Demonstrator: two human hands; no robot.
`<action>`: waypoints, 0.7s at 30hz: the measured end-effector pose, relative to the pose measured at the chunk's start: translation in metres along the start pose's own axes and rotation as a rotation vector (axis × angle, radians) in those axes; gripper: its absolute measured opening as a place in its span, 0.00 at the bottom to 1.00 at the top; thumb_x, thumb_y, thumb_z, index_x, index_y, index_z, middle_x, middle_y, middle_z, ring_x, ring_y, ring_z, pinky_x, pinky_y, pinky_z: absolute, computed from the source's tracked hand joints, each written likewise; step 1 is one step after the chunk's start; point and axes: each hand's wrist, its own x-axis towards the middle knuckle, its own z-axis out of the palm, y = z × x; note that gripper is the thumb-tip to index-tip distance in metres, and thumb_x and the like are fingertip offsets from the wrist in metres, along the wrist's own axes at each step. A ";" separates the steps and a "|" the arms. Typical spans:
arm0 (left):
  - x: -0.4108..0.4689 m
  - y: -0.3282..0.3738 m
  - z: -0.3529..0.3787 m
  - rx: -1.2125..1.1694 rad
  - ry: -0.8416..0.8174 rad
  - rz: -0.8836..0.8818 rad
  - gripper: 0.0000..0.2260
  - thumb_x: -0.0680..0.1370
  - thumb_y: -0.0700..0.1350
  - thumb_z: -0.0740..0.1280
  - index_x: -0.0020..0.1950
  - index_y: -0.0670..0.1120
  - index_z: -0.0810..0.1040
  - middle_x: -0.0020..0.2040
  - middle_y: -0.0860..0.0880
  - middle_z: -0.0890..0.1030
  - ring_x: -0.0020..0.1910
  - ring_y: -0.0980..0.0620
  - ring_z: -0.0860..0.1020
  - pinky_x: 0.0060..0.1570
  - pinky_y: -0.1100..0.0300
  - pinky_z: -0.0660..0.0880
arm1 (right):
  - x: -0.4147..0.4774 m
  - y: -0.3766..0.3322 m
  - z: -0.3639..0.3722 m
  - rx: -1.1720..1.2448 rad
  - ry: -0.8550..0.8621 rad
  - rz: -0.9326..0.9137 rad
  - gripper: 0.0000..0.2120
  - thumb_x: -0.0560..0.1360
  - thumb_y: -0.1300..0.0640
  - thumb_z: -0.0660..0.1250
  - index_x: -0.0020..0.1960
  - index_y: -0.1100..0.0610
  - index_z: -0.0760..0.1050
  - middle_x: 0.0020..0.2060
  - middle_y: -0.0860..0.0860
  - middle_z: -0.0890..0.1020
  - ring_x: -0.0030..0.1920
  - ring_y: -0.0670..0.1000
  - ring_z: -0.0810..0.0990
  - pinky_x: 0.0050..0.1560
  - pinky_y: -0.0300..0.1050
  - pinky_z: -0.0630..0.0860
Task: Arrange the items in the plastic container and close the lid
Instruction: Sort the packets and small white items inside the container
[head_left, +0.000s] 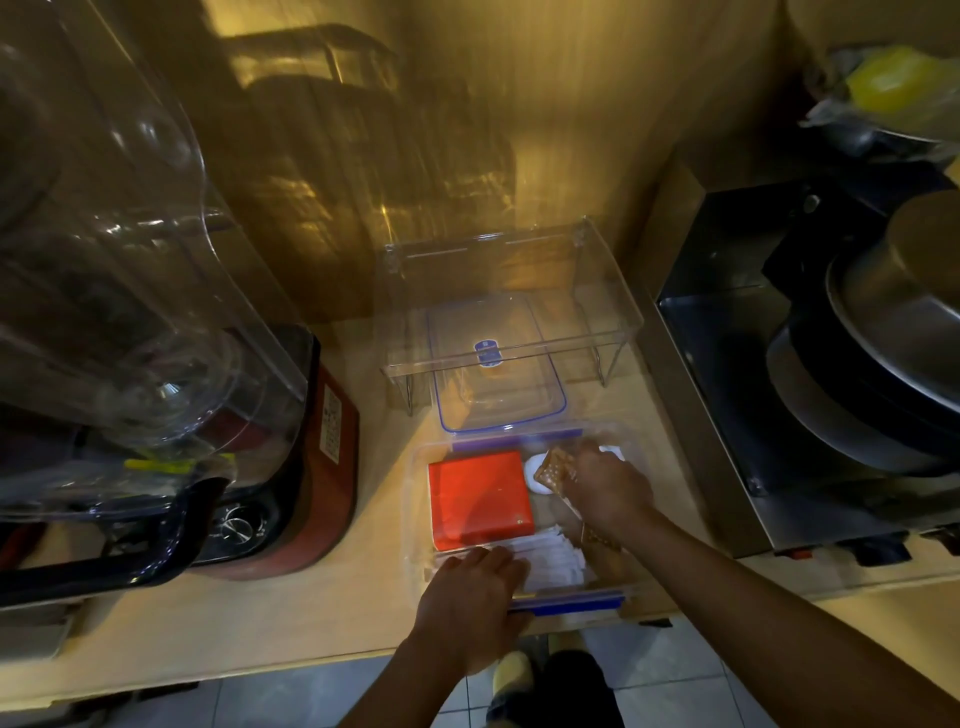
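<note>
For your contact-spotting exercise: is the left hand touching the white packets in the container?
Touching. The head view shows the left hand with fingers resting on the white packets.

No words or numbers can be read here. A small blue sticker sits on the clear lid past both hands, but its print is too tiny to make out. A white label with dark marks is on the side of the red machine, far to the left of the left hand. It is blurry too.
</note>
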 end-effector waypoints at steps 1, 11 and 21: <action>0.000 0.000 0.000 -0.003 -0.005 -0.002 0.22 0.74 0.56 0.60 0.67 0.52 0.66 0.68 0.49 0.72 0.64 0.48 0.71 0.62 0.52 0.69 | 0.002 -0.001 0.000 -0.032 -0.007 0.007 0.14 0.77 0.56 0.62 0.61 0.57 0.71 0.57 0.55 0.81 0.57 0.56 0.79 0.54 0.48 0.75; 0.003 0.010 -0.045 -0.542 0.443 -0.094 0.10 0.76 0.48 0.65 0.57 0.54 0.77 0.56 0.53 0.80 0.54 0.54 0.77 0.47 0.67 0.70 | 0.006 0.004 -0.026 0.136 -0.018 -0.372 0.04 0.70 0.58 0.70 0.38 0.52 0.76 0.44 0.51 0.71 0.48 0.53 0.76 0.48 0.45 0.72; 0.035 0.021 -0.071 -0.665 0.380 -0.042 0.03 0.75 0.40 0.68 0.46 0.46 0.80 0.38 0.50 0.81 0.40 0.52 0.78 0.43 0.56 0.75 | -0.017 -0.005 -0.058 0.463 -0.267 -0.572 0.04 0.70 0.63 0.72 0.42 0.55 0.79 0.33 0.43 0.75 0.35 0.40 0.73 0.39 0.33 0.70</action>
